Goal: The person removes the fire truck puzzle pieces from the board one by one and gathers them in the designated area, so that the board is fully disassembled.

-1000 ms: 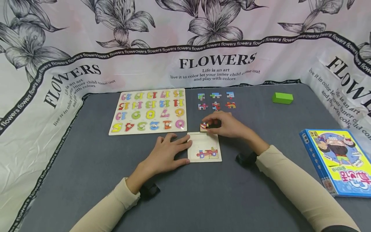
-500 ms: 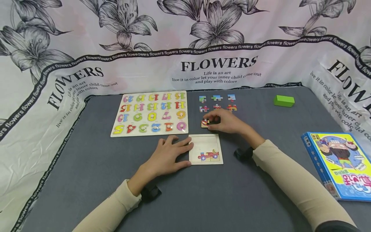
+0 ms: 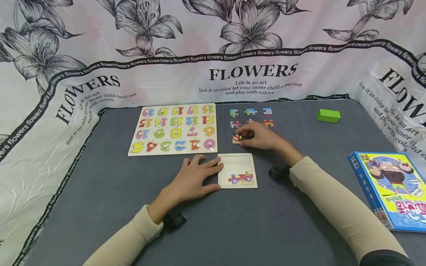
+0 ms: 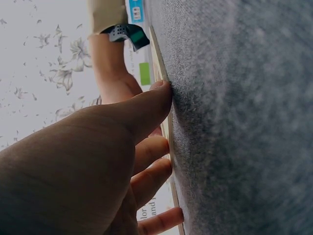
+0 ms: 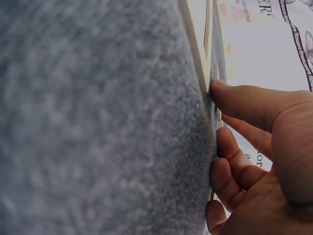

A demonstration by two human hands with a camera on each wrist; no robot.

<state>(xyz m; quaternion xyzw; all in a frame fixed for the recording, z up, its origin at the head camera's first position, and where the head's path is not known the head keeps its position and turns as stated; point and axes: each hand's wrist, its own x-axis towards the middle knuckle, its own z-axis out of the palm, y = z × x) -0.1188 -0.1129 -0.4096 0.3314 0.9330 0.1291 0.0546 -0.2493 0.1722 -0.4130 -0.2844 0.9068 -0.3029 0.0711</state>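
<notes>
My left hand (image 3: 193, 178) lies spread at the left edge of a small wooden puzzle tray (image 3: 233, 162), its fingertips and thumb touching that edge. Joined red truck puzzle pieces (image 3: 241, 178) sit in the tray's lower right corner. Just beyond the tray, my right hand (image 3: 261, 136) pinches a small puzzle piece (image 3: 236, 139) with a red and yellow picture, low at the table, between thumb and index finger. Two rows of loose puzzle pieces (image 3: 250, 111) lie behind that hand, which partly covers the nearer row. In the right wrist view the thumb (image 5: 239, 98) appears close to the tray's corner (image 5: 205, 85).
A wooden number board (image 3: 173, 129) with colourful numerals lies at the back left. At the back right is a green block (image 3: 328, 115). A blue and yellow box (image 3: 389, 188) occupies the right side of the grey table (image 3: 233, 229). A flower-printed cloth (image 3: 166, 81) hangs behind.
My right hand has shifted the puzzle piece slightly away from the tray, toward the loose rows. My left hand has stayed at the tray's edge. The head view has shifted slightly.
</notes>
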